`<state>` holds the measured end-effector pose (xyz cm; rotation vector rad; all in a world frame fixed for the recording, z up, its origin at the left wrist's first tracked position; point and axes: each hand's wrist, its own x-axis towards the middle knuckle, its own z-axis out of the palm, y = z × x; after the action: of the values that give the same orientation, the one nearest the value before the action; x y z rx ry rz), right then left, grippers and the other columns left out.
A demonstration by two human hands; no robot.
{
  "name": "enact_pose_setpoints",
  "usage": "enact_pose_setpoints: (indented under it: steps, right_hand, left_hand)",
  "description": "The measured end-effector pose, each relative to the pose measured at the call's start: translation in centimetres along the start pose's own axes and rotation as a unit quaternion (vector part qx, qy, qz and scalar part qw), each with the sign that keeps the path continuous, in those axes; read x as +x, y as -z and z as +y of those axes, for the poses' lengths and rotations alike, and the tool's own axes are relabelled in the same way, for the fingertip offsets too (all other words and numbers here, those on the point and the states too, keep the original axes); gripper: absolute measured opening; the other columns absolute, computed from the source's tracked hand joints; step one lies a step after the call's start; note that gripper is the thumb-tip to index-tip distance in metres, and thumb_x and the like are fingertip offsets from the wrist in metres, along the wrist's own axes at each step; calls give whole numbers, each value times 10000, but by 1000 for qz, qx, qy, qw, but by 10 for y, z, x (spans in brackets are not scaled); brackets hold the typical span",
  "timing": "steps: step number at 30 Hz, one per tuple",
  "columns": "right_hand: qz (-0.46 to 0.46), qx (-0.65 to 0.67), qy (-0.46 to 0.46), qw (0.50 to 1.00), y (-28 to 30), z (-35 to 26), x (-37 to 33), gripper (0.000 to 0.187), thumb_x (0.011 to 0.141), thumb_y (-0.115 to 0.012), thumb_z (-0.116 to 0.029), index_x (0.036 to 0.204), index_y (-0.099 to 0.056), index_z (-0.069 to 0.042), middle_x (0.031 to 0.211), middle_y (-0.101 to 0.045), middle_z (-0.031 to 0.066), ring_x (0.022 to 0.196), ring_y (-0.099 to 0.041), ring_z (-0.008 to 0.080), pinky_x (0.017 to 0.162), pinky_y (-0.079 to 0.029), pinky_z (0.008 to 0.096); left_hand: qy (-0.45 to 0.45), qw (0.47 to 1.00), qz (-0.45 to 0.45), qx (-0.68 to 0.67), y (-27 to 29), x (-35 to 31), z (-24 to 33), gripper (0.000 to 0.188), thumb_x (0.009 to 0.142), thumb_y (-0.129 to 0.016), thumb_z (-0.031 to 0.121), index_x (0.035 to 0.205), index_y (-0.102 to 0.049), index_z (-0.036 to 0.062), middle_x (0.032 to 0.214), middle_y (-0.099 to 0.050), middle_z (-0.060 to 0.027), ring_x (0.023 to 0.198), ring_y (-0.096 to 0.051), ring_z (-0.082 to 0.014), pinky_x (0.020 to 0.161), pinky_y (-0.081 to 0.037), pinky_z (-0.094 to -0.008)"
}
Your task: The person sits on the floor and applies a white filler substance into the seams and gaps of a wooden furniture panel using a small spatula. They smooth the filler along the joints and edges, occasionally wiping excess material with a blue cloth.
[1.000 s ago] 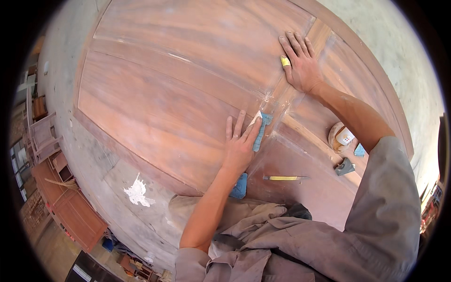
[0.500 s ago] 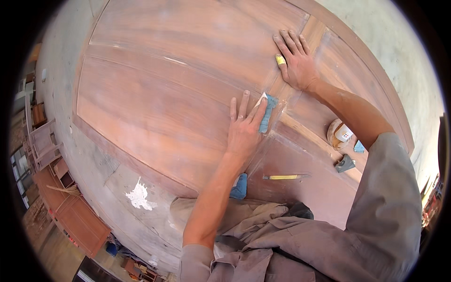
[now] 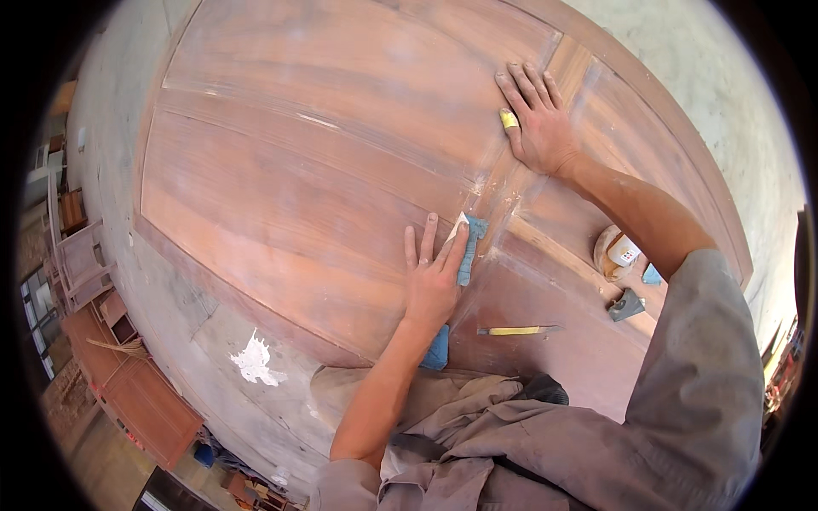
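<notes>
A large reddish-brown wooden door panel with raised frame strips lies flat in front of me. My left hand presses a folded piece of blue sandpaper against the joint between panel and strip, its white underside showing by the fingertips. Its other fingers stretch out over the wood. Higher up on the right, my right hand rests flat on a cross strip, fingers extended and empty. Yellow tape wraps its thumb. Pale dust and scuffs mark the wood where the strips meet.
A slim yellow tool lies on the near panel. Right of it are a round container, a dark grey block and a blue scrap. Another blue piece lies by my leg. White splatter marks the floor; wooden furniture stands left.
My left hand has slid toward me along the joint with the sandpaper. My right hand stays on the strip, shifted very slightly nearer in the picture.
</notes>
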<state>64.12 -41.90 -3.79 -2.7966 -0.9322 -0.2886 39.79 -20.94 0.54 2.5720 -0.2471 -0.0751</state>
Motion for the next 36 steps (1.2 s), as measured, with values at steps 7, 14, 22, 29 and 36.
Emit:
enact_pose_setpoints:
  steps: [7,14,22,29,36]
  right_hand:
    - [-10,-2,-7,1000,0,-3,-4,609,1057,-513,-283,1627,-409,-98,1687,-387,175,1587,-304,382,1320,-180,551]
    - [4,16,3,1000,-1,-4,4,586,1057,-511,-284,1606,-443,-90,1679,-396,184,1582,-312,392,1321,-181,551]
    - [-4,8,-3,1000,-1,2,-1,640,1027,-560,-306,1616,-424,-96,1688,-382,188,1588,-303,395,1324,-171,562]
    - [4,10,-2,1000,3,3,10,610,1034,-550,-300,1597,-448,-88,1676,-398,190,1579,-316,394,1319,-190,558]
    - [-2,11,-6,1000,2,-2,1,590,1043,-538,-298,1589,-462,-88,1676,-402,182,1580,-319,383,1315,-203,559]
  left_hand:
    - [-2,1000,-14,5,-4,-11,-2,768,858,-652,-11,1598,-457,48,1499,-628,-146,1578,-314,-432,1291,-165,-660]
    - [-7,1000,-23,-14,17,38,9,741,910,-658,53,1619,-444,60,1427,-684,-125,1561,-351,-442,1275,-162,-691]
    - [9,1000,-12,-16,-15,-16,47,691,911,-642,35,1587,-498,48,1448,-673,-124,1572,-337,-441,1261,-186,-705]
    - [-24,1000,16,11,-37,11,38,688,928,-619,49,1599,-469,52,1418,-688,-121,1574,-345,-427,1258,-182,-709]
    - [9,1000,5,8,-36,-18,48,684,919,-622,32,1588,-481,43,1401,-692,-136,1578,-336,-429,1254,-178,-720]
